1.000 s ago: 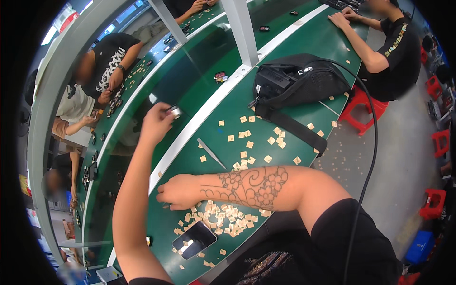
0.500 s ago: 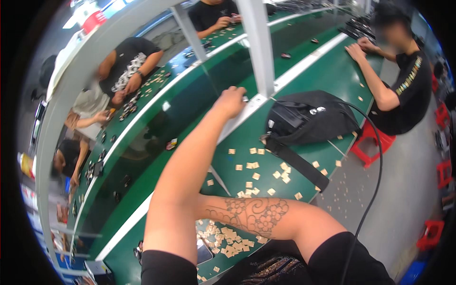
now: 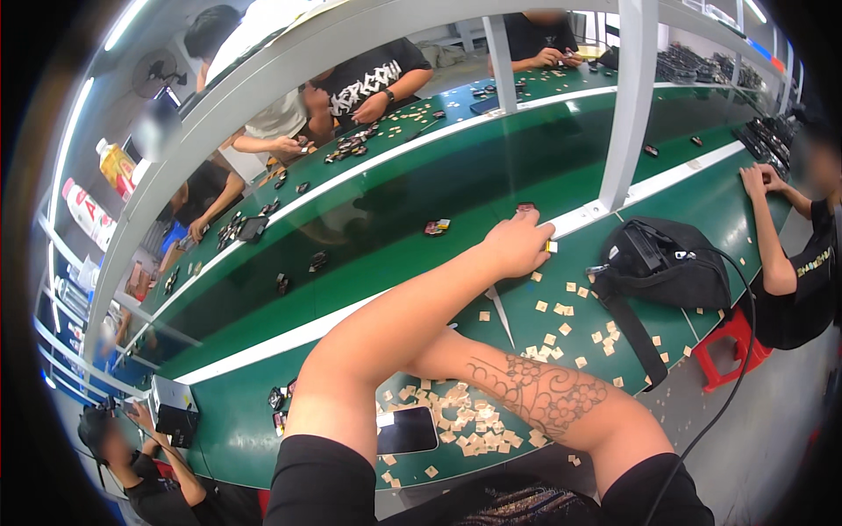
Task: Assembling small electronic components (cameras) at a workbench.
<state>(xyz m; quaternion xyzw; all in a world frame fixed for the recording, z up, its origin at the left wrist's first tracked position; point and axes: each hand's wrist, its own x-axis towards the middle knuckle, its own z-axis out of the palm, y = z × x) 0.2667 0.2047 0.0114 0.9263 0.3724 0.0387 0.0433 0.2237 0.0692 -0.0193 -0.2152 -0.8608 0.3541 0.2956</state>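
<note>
**Left hand out at the belt rail, right hand hidden**

On the near left of the green worktable (image 3: 237, 421) a dark phone (image 3: 408, 430) lies flat. Just right of it is a heap of small tan squares (image 3: 469, 425). The left arm crosses over this spot and stretches far out.

The left hand (image 3: 517, 245) rests knuckles up at the white rail (image 3: 263, 344) that divides the worktable from the green conveyor belt (image 3: 395, 202). Its fingers are curled down. A small pale piece (image 3: 550, 247) sits right at the fingertips, touching the rail. I cannot tell whether the fingers pinch it or only touch it.

The tattooed right forearm (image 3: 535, 394) lies across the table towards the heap. The right hand itself is hidden behind the left arm, so its grip cannot be told.

Right of the forearm, slim metal tweezers (image 3: 502, 316) lie among loose squares (image 3: 561, 329). Farther right are a black bag (image 3: 667, 263) and its strap. A red stool (image 3: 728, 355) stands beyond the table edge, where a seated co-worker (image 3: 789, 263) has both hands on the table.

As a judgement, the step in hand is a handover at the rail, with a single piece passing between table and belt. A next move would call for a sure pinch on so small a thing. The arm would also need to come back clear of the white post (image 3: 631, 96) and without sweeping the loose squares.
</note>
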